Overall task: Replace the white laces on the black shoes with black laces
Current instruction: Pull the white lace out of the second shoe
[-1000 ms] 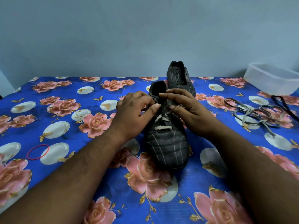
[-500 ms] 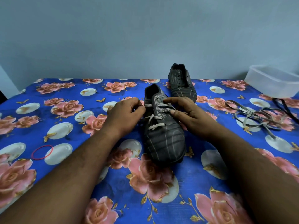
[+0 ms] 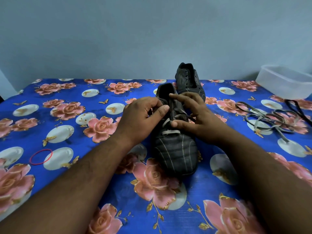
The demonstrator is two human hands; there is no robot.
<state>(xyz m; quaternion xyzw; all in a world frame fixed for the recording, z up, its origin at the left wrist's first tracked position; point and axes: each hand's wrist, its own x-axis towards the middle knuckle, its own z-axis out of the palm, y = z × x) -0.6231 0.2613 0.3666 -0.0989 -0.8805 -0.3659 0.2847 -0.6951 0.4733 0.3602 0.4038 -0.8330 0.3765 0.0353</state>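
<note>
Plastic tub (image 3: 285, 81) cut by right edge; shoe's (image 3: 175, 149) upper lacing hand-hidden.

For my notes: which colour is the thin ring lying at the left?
Red; the ring shows in the head view.
</note>
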